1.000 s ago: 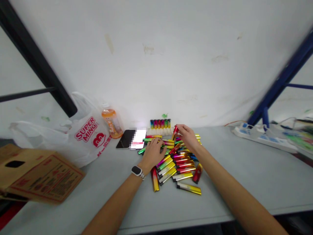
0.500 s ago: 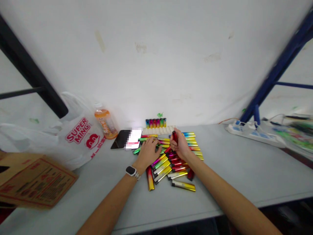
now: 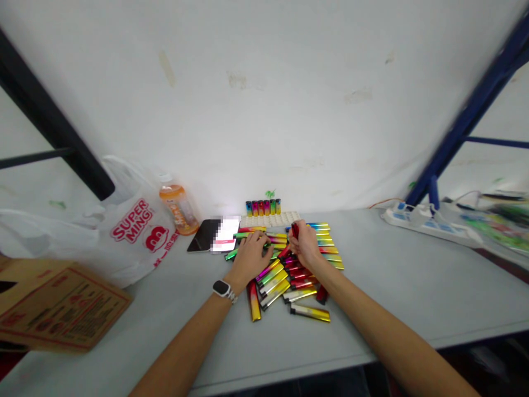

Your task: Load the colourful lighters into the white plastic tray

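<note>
Several shiny, many-coloured lighters (image 3: 289, 275) lie in a heap on the grey table (image 3: 392, 286). My right hand (image 3: 305, 247) is closed round a red lighter (image 3: 295, 229), held upright above the heap. My left hand (image 3: 250, 255), a watch on its wrist, rests on the left side of the heap with its fingers curled over some lighters; what it holds, if anything, is hidden. Behind the heap a white tray (image 3: 270, 219) carries a short row of upright lighters (image 3: 263, 207).
A phone (image 3: 215, 235) lies left of the heap, an orange drink bottle (image 3: 177, 204) and a white plastic bag (image 3: 124, 226) further left. A cardboard box (image 3: 58, 303) sits at the near left. A white power strip (image 3: 425, 227) lies at right by a blue frame.
My right hand drew back from the tray towards the heap and turned the red lighter upright in its grip. The left hand stayed on the heap. Since half a second ago little moved.
</note>
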Action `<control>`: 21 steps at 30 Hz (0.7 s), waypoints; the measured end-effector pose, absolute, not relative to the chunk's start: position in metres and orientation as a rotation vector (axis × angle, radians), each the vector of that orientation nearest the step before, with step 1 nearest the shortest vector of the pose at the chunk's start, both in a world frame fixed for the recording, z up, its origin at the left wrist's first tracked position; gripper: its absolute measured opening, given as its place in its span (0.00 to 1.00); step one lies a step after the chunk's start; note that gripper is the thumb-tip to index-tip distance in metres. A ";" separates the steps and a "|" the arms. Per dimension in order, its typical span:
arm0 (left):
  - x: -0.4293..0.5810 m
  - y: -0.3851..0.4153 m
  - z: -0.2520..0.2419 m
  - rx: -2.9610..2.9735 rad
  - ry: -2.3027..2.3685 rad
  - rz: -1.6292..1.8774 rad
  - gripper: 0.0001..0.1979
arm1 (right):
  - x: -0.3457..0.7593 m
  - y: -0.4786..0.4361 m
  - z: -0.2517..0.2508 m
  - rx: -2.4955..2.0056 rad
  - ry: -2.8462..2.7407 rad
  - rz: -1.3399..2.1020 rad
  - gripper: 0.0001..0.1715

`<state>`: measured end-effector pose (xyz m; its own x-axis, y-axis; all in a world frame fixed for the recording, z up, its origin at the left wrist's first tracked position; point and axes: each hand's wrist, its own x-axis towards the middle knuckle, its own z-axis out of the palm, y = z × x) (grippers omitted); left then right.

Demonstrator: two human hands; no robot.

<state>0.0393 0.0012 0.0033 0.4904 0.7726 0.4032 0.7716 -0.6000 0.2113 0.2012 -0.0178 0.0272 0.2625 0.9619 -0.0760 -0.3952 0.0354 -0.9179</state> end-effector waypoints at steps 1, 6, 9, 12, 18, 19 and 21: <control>0.039 0.001 0.003 2.711 1.403 0.736 0.09 | 0.201 -0.018 0.027 -1.036 -0.699 1.190 0.21; 0.039 0.001 0.004 2.711 1.398 0.743 0.09 | 0.202 -0.017 0.026 -0.934 -0.714 1.224 0.24; 0.039 0.000 0.004 2.709 1.393 0.743 0.09 | 0.203 -0.018 0.028 -0.881 -0.777 1.242 0.24; 0.039 0.001 0.004 2.702 1.402 0.739 0.09 | 0.203 -0.020 0.028 -0.870 -0.852 1.250 0.24; 0.039 0.000 0.005 2.701 1.419 0.720 0.10 | 0.203 -0.023 0.019 -1.053 -1.192 0.842 0.22; 0.039 0.000 0.005 2.698 1.419 0.717 0.10 | 0.203 -0.024 0.018 -1.094 -1.241 0.737 0.21; 0.039 -0.001 0.007 2.690 1.422 0.711 0.10 | 0.203 -0.026 0.017 -1.162 -1.319 0.585 0.19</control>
<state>0.0392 -0.0013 0.0071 0.4823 0.7874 0.3840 0.7794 -0.5858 0.2222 0.2026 -0.0261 0.0171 0.2248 0.8740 0.4308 0.2675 0.3698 -0.8898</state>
